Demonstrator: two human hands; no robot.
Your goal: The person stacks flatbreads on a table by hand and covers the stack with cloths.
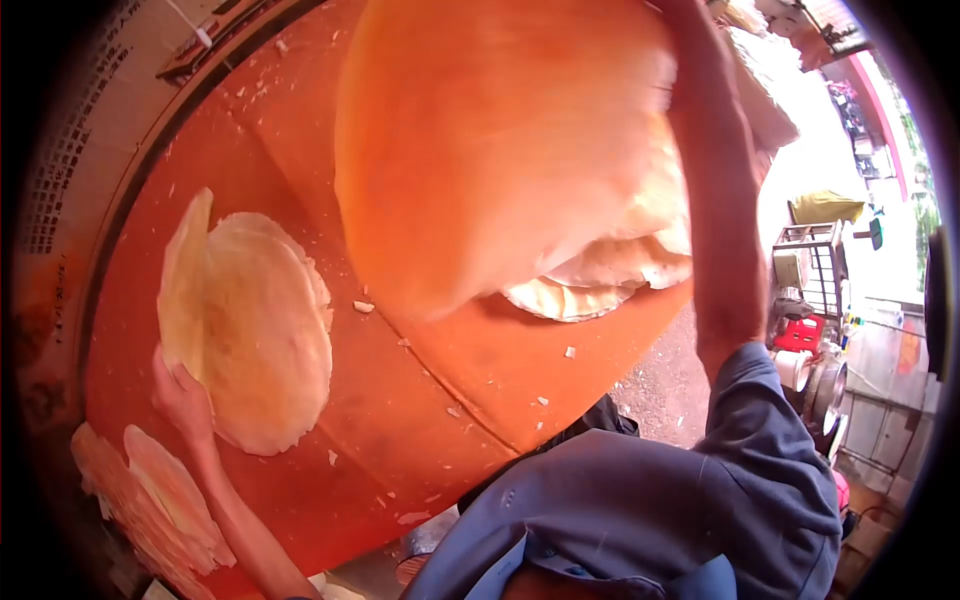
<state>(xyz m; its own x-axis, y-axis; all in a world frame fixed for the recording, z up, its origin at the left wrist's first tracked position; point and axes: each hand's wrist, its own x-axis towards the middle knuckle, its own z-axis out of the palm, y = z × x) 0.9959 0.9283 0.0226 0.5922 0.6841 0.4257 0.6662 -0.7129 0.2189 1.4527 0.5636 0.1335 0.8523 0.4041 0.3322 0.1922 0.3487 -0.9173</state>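
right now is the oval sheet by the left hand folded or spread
Mostly spread: the oval sheet shows its broad face; cannot tell if the strip beside it is a fold.

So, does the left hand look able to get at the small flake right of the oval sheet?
Probably yes: the flake lies uncovered on the table, though the left hand, at the left edge of the oval sheet, must cross it.

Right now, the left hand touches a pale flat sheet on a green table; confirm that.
Wrong colour: the head view shows an orange table, not green. The left hand does touch a pale flat sheet on it.
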